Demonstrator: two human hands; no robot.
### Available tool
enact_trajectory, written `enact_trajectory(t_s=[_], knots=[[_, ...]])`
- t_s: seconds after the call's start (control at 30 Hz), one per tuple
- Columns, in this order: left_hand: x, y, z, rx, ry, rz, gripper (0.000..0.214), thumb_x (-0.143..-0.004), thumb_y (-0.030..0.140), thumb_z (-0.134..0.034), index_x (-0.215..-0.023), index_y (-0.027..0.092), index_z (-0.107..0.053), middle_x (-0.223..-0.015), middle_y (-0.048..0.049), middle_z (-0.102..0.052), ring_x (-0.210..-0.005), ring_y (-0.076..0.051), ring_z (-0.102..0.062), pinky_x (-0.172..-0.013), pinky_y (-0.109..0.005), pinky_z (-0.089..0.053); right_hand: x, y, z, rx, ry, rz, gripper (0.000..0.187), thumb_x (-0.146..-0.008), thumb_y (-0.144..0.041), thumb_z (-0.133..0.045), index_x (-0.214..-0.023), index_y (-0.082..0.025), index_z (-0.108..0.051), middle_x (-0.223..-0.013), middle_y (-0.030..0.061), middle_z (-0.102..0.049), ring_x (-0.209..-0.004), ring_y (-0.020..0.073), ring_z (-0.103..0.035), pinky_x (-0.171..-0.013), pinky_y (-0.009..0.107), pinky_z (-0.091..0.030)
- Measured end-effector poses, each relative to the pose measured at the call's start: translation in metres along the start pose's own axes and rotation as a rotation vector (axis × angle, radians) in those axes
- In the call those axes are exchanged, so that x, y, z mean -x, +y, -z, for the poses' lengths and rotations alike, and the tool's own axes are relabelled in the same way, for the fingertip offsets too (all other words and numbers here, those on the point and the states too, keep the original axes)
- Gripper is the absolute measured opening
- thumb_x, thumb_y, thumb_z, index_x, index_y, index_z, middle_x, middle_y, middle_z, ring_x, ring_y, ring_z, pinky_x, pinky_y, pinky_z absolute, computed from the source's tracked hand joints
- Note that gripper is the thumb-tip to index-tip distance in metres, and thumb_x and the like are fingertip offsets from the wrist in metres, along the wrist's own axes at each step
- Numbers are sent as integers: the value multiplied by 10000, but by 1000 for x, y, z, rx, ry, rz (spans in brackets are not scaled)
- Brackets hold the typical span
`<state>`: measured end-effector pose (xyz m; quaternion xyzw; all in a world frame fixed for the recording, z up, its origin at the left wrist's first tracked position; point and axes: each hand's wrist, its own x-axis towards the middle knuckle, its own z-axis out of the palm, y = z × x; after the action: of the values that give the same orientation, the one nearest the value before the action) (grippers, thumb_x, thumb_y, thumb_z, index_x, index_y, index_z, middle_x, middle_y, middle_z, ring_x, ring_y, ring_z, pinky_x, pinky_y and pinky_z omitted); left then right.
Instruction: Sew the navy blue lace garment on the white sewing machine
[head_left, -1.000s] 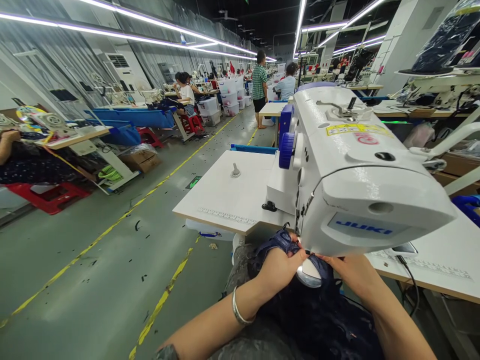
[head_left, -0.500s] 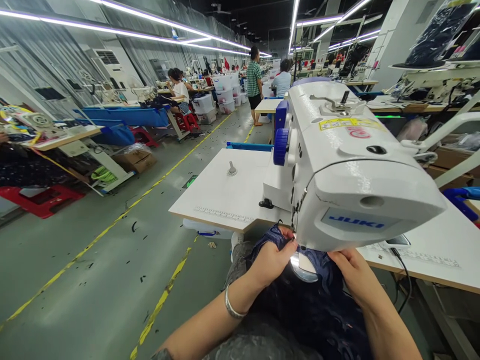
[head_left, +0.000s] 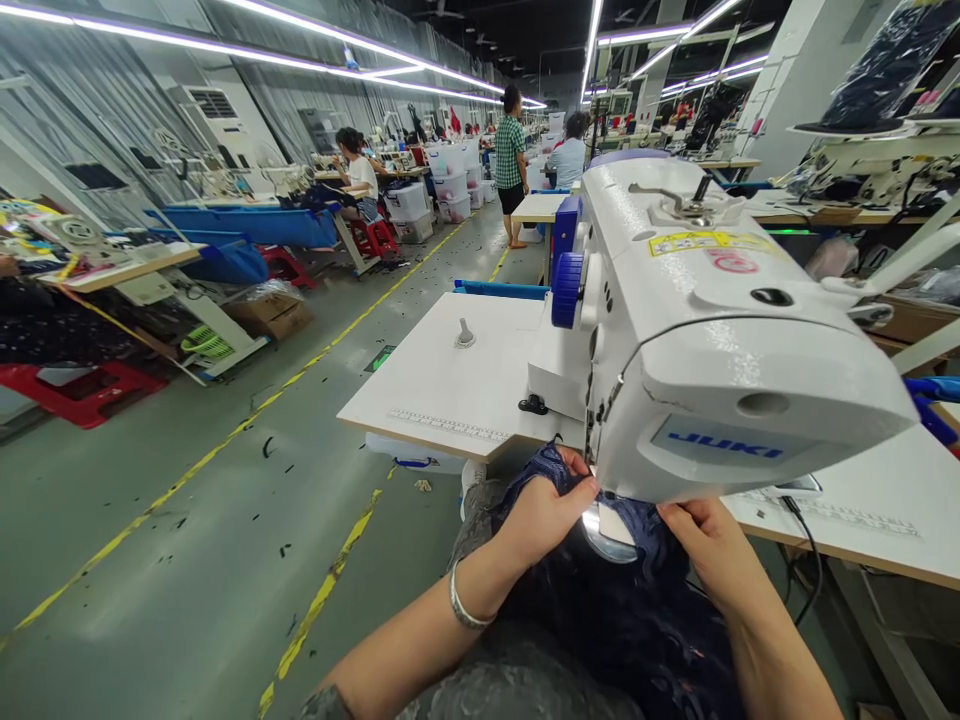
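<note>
A white JUKI sewing machine point(head_left: 697, 330) fills the middle right, seen from its head end. Under its head lies dark navy fabric point(head_left: 622, 620), draped down over my lap. My left hand point(head_left: 544, 510), with a silver bangle on the wrist, pinches a fold of this fabric just left of the needle area. My right hand point(head_left: 709, 545) grips the fabric on the right side, fingers curled. Between the hands a small lit round plate point(head_left: 611, 530) shows under the machine head. The needle itself is hidden by the head.
The white sewing table point(head_left: 450, 385) extends left and right, with a small knob point(head_left: 465, 335) on it. A grey aisle with yellow lines point(head_left: 322, 600) runs on the left. Other workstations, red stools, white bins and several people stand farther back.
Both hands shifted slightly with the fabric under the machine head. The view has moved a little; the grip of both hands stays the same.
</note>
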<state>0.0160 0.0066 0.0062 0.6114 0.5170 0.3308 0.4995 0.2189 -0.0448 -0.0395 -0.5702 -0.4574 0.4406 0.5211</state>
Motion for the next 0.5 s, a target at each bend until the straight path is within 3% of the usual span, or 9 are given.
enact_trajectory(t_s=[0.2,0.5], knots=[[-2,-2,0,16,-23,-24,233,-794,360,-672,-954,190,-676,-930,-34,-705,-954,-226,-623,-838,-310,-483,1,5,3,-14,14,-14,355,-829,-452,-653,-1092,-215,-648,-1082,89,-713,-1076,261,-634,-1028,435,-451],[-2,-3,0,-40,0,-25,232,-773,404,-693,-886,201,-682,-769,-14,-678,-887,-221,-629,-823,-313,-484,2,5,6,21,38,-63,339,-811,-455,-667,-1043,-208,-659,-1064,96,-722,-1070,278,-641,-1000,421,-477]])
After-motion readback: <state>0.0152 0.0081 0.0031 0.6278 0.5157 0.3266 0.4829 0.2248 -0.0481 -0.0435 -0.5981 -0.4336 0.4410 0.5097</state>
